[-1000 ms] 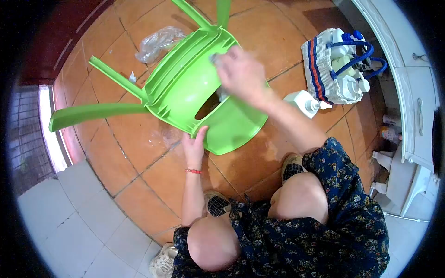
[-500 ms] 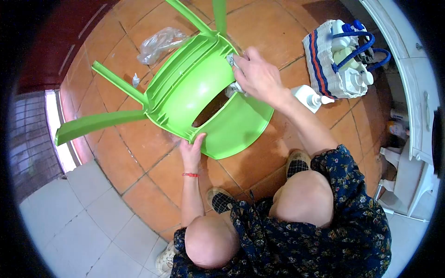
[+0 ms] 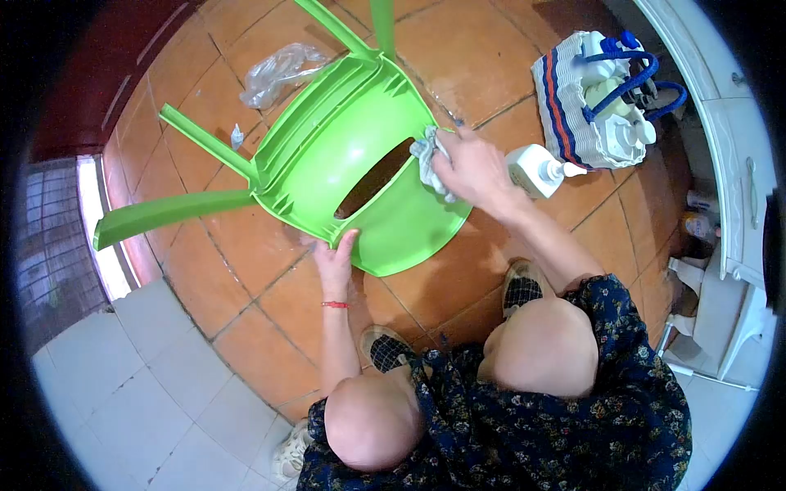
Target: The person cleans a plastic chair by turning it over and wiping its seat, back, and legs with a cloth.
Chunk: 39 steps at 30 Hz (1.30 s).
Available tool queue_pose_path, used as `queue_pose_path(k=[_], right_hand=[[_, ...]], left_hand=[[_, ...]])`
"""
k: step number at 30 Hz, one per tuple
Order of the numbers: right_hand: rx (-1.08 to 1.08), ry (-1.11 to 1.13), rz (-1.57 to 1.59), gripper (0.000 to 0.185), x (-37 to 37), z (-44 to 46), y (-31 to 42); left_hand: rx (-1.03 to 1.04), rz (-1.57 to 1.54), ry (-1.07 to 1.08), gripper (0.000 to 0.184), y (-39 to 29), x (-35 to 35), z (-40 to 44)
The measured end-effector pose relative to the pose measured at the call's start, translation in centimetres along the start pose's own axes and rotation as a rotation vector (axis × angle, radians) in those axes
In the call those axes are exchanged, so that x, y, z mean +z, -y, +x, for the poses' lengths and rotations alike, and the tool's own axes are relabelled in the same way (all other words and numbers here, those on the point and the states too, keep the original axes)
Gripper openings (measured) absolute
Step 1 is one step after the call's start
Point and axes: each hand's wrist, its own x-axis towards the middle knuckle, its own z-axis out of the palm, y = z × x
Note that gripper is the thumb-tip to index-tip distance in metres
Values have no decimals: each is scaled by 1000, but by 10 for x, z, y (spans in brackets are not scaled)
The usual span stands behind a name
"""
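Observation:
A green plastic chair [image 3: 352,143] lies tipped over on the tiled floor, its legs pointing away from me and its backrest with the long slot toward me. My left hand [image 3: 334,260] grips the chair's near left edge, thumb on top and fingers hidden underneath. A crumpled white-grey cloth [image 3: 429,160] is pinched in my right hand [image 3: 475,172], pressed against the right edge of the backrest, beyond the slot's end. Just right of that hand, a white pump bottle [image 3: 534,170] rests on the floor.
A white woven basket [image 3: 560,110] with blue handles holds several bottles at the upper right. A clear plastic bag [image 3: 282,74] and a small white scrap [image 3: 237,137] lie beyond the chair. White cabinets [image 3: 733,155] line the right side; my shoes [image 3: 524,288] are close below the chair.
My right hand has slid the cloth along the chair's right edge toward me, pulling it out of the slot's end. My left hand keeps its hold on the edge.

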Motion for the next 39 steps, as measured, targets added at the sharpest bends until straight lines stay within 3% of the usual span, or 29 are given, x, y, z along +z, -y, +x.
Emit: queue_pose_path(k=[1,4,7,10,13,16,22,25,28,32,35,39], right_hand=[[0,34,-6,37,-7,4,-1],[-179,-223,179,34,-39,20,9],[-278,-454,92,30,-22,62,10],[-145,-252,106,28,5,88,14],[-237,-168,123,25,0,93,5],[-149,-153,-43,22,-1,91,11],[-333,-434,158,20,23,80,-3],[-242,-192,125,23,20,46,-15],[-313,-371,37,34,48,14,-39],[-71,-297,-66,58,82,-18,-63],[-98,-370,189,53,61,-15,-60],[-291,-515,164,32,37,1,-37]], left_hand=[[0,2,13,24,4,-2,2],[-14,-7,36,24,2,-4,5],[-21,-36,39,24,-6,-2,0],[12,1,39,25,3,-3,5],[3,13,39,26,5,-5,3],[-10,-1,31,27,-7,0,1],[26,70,-22,26,-1,1,-1],[37,2,-30,27,-1,3,-2],[55,-6,-25,27,5,2,-1],[49,-21,-23,27,-1,2,-2],[53,-51,3,30,-11,4,-2],[46,-9,1,30,-1,0,2]])
